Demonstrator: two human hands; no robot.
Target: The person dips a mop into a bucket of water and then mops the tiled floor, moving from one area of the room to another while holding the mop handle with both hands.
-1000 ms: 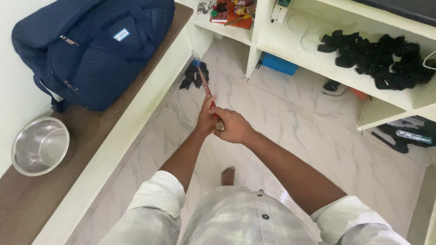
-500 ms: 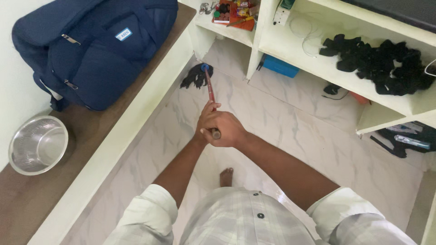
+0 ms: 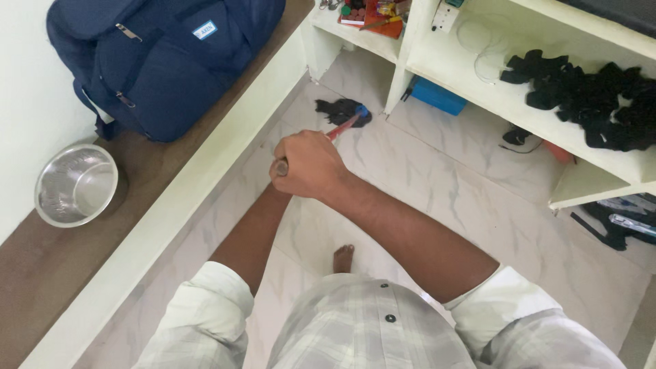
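White marble floor (image 3: 437,178), pale and veined, hemmed by a brown ledge (image 3: 61,273) on the left and white shelves (image 3: 478,89) at top and right; seen from above, over a checked shirt (image 3: 369,328).

Right hand (image 3: 311,166) fisted tight around the top of a mop handle (image 3: 342,127), knuckles up, fingers (image 3: 290,154) curled fully closed, the handle's butt end peeping out at the left edge of the fist; left hand hidden beneath the right, only its forearm showing, grip impossible to tell.

Red handle running out from the far side of the fingers, up and to the right, down to a blue collar; dark mop head (image 3: 339,108) on the floor just beyond, close to the foot of a shelf upright, well apart from the fist.

Bare foot (image 3: 343,258) on the floor below the arms.

Farther out: steel bowl (image 3: 75,184) on the ledge; blue backpack (image 3: 164,61) behind it; blue box (image 3: 439,97) under the shelf; black cloth (image 3: 588,89) heaped on the right shelf.
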